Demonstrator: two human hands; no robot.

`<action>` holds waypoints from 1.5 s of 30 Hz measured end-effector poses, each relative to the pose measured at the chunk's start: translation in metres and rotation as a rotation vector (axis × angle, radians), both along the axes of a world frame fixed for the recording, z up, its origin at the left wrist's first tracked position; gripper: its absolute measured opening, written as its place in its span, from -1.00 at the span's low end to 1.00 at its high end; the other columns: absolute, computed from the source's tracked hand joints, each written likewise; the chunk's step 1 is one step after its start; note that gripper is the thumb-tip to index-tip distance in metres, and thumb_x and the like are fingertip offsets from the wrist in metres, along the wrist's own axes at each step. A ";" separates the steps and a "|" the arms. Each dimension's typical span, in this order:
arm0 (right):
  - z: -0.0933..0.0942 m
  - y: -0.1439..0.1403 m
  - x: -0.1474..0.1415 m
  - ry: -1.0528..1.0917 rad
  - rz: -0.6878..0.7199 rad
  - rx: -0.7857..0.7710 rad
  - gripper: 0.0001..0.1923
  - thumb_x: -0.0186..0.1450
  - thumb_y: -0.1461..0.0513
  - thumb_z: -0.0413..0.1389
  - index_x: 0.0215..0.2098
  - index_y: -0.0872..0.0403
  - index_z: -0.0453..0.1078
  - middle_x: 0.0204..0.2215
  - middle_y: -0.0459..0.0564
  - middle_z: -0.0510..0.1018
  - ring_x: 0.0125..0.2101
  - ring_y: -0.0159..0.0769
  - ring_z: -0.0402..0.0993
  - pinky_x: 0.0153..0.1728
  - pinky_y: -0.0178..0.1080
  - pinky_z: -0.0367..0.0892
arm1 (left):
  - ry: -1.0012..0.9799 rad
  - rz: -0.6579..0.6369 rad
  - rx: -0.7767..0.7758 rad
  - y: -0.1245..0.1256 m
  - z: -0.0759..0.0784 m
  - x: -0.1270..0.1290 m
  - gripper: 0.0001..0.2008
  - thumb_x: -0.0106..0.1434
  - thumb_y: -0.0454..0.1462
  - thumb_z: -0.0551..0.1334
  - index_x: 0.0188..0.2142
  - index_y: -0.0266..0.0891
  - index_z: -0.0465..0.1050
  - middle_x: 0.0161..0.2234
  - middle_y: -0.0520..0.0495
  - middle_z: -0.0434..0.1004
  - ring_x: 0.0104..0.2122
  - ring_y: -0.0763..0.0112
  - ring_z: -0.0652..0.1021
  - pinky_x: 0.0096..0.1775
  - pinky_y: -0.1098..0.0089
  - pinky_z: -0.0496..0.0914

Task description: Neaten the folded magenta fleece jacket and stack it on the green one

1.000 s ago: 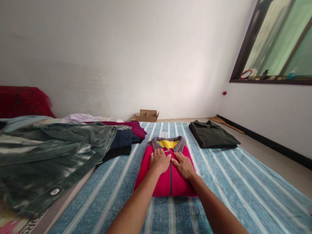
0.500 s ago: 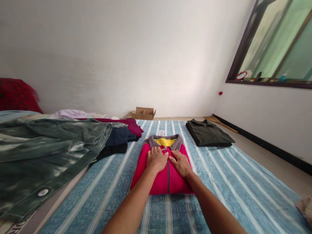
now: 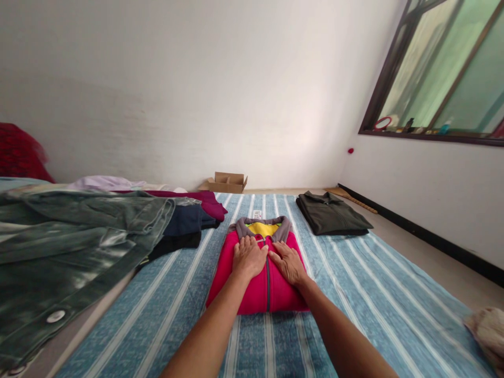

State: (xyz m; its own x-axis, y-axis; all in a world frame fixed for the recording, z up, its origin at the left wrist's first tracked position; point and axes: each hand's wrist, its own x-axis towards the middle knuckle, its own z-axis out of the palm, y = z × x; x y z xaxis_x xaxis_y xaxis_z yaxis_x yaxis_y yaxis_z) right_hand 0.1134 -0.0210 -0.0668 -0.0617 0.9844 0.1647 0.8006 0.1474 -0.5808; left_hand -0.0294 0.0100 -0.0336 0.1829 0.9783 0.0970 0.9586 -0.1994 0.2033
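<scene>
The pink jacket (image 3: 258,283) lies folded in the middle of the striped blue blanket (image 3: 354,294), and almost nothing about it has changed in the last second. My view has only slid a bit to the right, so a beige cloth (image 3: 488,331) now peeks in at the edge. My 2 hands have stayed flat on the jacket, fingers spread, the left hand (image 3: 248,256) beside the right hand (image 3: 289,262), one on each side of the zip. I think the fold is done and I am just pressing it smooth. It looks neat and square, with a gray collar and yellow lining at the top. A dark folded jacket (image 3: 331,220) lies near, to the right.
</scene>
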 end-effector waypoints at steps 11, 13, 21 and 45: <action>-0.001 0.002 -0.001 0.007 0.007 -0.011 -0.41 0.34 -0.10 -0.23 0.19 0.00 0.15 0.21 0.03 0.18 0.23 -0.18 -0.04 0.17 -0.02 -0.16 | 0.005 0.010 -0.023 0.003 0.000 -0.001 -0.35 0.28 -0.02 -0.15 0.18 -0.47 0.12 0.21 -0.36 0.10 0.21 0.08 0.14 0.14 0.13 0.00; -0.001 0.002 -0.001 0.009 0.005 -0.008 -0.41 0.34 -0.11 -0.23 0.18 0.01 0.15 0.21 0.04 0.18 0.23 -0.18 -0.04 0.17 -0.02 -0.16 | 0.012 0.013 -0.032 0.002 0.001 -0.001 -0.34 0.28 -0.02 -0.16 0.18 -0.48 0.12 0.22 -0.37 0.09 0.21 0.08 0.14 0.14 0.13 0.00; -0.001 0.002 -0.001 0.012 0.011 -0.017 -0.42 0.34 -0.09 -0.22 0.19 0.02 0.15 0.21 0.05 0.18 0.23 -0.17 -0.03 0.17 0.01 -0.15 | 0.028 0.014 -0.019 0.002 0.002 0.000 -0.35 0.28 -0.02 -0.17 0.18 -0.45 0.12 0.20 -0.36 0.13 0.21 0.11 0.14 0.13 0.15 0.02; 0.004 0.001 0.010 0.062 0.078 0.142 -0.42 0.30 -0.06 -0.10 0.15 0.11 0.21 0.12 0.12 0.29 0.14 -0.15 0.16 0.10 -0.12 0.06 | 0.001 -0.015 -0.036 -0.010 0.021 -0.008 -0.36 0.28 -0.05 -0.10 0.20 -0.47 0.03 0.25 -0.35 0.02 0.23 0.16 0.08 0.15 0.17 0.01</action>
